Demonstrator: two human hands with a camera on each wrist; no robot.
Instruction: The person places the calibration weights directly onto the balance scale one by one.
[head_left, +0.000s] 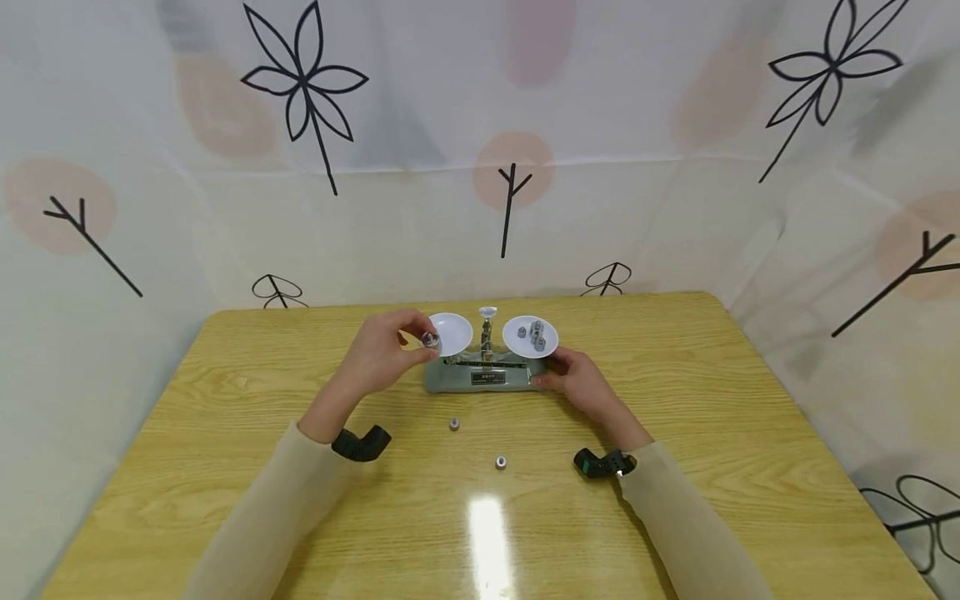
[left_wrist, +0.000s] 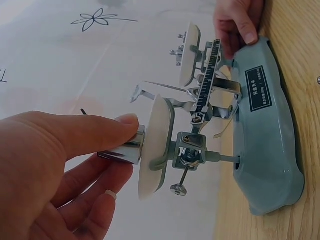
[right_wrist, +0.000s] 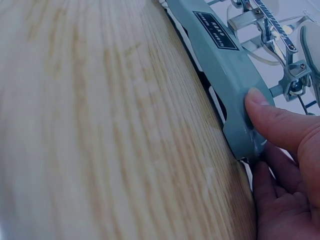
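Note:
A grey-green pan balance stands toward the back of the table. My left hand pinches a shiny metal balance weight between thumb and fingers, right at the white left pan. In the left wrist view the weight's flat end meets the pan's face, and nothing else shows on that pan. Several weights sit on the right pan. My right hand grips the right end of the base, its thumb over the front top edge and its fingers behind.
Two small weights, a nearer one and a farther one, stand on the wooden table in front of the balance. Patterned white cloth hangs behind the table. Black wrist cameras are strapped on both forearms.

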